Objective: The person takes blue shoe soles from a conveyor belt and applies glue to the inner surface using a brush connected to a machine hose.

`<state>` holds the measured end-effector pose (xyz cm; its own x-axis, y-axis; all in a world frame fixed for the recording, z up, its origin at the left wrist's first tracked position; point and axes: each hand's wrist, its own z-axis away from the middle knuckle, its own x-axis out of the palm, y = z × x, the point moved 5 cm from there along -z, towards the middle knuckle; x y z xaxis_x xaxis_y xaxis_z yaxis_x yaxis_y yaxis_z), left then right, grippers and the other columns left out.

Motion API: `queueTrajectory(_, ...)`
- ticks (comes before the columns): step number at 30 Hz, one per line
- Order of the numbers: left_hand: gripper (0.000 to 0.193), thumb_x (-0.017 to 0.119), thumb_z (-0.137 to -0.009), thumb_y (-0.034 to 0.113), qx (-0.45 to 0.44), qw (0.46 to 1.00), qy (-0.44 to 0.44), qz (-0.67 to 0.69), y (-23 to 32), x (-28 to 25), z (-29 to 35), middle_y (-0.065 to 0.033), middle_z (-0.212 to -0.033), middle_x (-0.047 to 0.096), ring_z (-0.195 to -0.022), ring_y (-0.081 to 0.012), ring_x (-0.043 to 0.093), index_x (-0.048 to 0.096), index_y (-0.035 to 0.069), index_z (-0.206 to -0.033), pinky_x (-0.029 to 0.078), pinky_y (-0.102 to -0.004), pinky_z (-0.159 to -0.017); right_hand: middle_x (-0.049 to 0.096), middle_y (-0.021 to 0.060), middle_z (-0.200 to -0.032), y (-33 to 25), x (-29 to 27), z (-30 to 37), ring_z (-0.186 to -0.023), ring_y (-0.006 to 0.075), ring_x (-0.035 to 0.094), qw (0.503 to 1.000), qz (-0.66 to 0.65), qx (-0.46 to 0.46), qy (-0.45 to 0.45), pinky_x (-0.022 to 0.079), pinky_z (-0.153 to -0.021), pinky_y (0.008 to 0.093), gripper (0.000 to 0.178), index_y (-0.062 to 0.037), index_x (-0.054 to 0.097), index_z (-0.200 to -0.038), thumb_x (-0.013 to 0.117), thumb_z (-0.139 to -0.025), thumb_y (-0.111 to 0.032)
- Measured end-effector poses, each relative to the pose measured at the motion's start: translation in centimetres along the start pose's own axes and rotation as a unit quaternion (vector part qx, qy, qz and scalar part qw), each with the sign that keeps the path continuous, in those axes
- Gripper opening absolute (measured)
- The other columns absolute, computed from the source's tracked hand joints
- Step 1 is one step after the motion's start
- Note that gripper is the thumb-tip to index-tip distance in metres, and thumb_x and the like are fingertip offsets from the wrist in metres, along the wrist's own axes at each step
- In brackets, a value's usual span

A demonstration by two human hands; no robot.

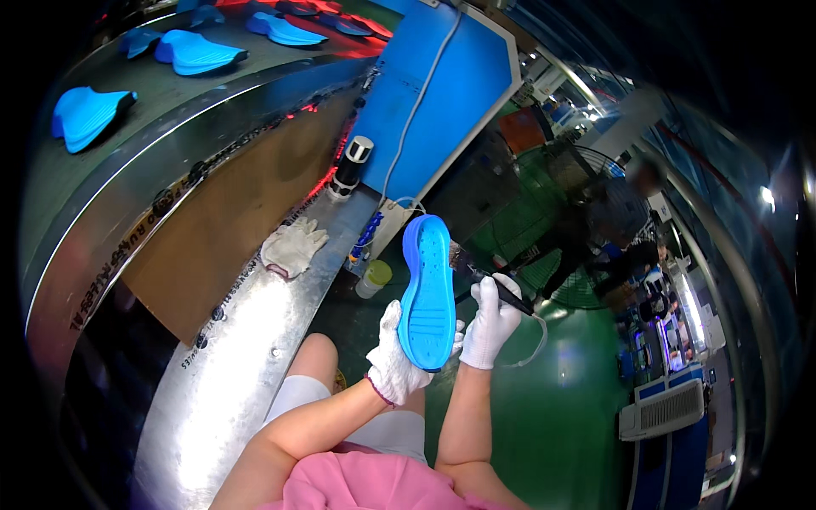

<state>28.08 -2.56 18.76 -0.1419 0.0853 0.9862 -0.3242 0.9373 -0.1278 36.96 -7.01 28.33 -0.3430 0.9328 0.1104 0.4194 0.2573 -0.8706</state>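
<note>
My gloved left hand (pixel 394 361) is closed round the heel end of a bright blue shoe sole (pixel 430 293), which stands toe up with its ribbed inner face toward me. Its side wall looks more violet along the left edge. In my gloved right hand (pixel 492 321), just right of the sole, is a slim black-handled tool (pixel 512 297) with a pale cord (pixel 541 336) trailing from its rear end. The tool's front end lies by the sole's right edge, too dark to make out. Both gloves are white knit.
On the left runs a metal ledge (pixel 212 416) with a pair of white gloves (pixel 293 246) and a black, silver-topped cylinder (pixel 351 161). Beyond it, several blue soles (pixel 197 53) lie on a dark conveyor (pixel 161 89). A yellow-lidded tub (pixel 374 278), a large fan (pixel 561 217) and another person (pixel 625 208) stand farther off.
</note>
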Motion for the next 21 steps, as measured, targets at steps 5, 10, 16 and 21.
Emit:
queueTrajectory(5, 0.086, 0.046, -0.086, 0.071, 0.032, 0.999, -0.005, -0.023, 1.5, -0.2, 0.6, -0.028, -0.114, 0.063, -0.096, -0.0407, 0.066, 0.047, 0.003, -0.138, 0.056, -0.0507, -0.084, 0.063, 0.005, -0.085, 0.7, 1.2, 0.6, -0.073, 0.0105, 0.061, 0.999, -0.037, 0.004, -0.012, 0.051, -0.07, 0.0241, 0.017, 0.0016, 0.061, -0.1, 0.068, -0.086, -0.004)
queueTrajectory(10, 0.084, 0.043, -0.087, 0.072, 0.035, 0.999, -0.02, -0.025, 1.8, -0.1, 0.2, -0.0272, -0.114, 0.063, -0.095, -0.04, 0.066, 0.048, 0.005, -0.138, 0.056, -0.0493, -0.083, 0.064, 0.0053, -0.085, 0.0, 1.5, 0.8, -0.072, 0.0104, 0.061, 0.999, -0.035, -0.007, -0.009, 0.051, -0.069, 0.024, 0.017, 0.0019, 0.061, -0.1, 0.068, -0.086, -0.004)
queueTrajectory(16, 0.082, 0.041, -0.089, 0.07, 0.02, 1.0, -0.016, 0.015, 0.8, 0.9, 0.1, -0.025, -0.11, 0.064, -0.095, -0.0374, 0.066, 0.051, 0.001, -0.132, 0.056, -0.0471, -0.084, 0.063, 0.0036, -0.081, -0.6, 1.4, 0.7, -0.069, 0.0087, 0.06, 0.999, -0.024, -0.005, -0.02, 0.049, -0.066, 0.0225, 0.019, 0.0022, 0.06, -0.1, 0.069, -0.085, -0.004)
queueTrajectory(21, 0.08, 0.039, -0.09, 0.069, 0.038, 0.999, -0.028, 0.01, 1.8, 0.1, 0.4, -0.0239, -0.111, 0.065, -0.095, -0.0378, 0.066, 0.052, 0.003, -0.133, 0.056, -0.0481, -0.085, 0.062, 0.0039, -0.076, -0.2, 2.3, 1.6, -0.063, 0.0074, 0.058, 0.998, 0.022, 0.037, -0.036, 0.046, -0.057, 0.0201, 0.019, 0.0022, 0.059, -0.101, 0.069, -0.086, -0.004)
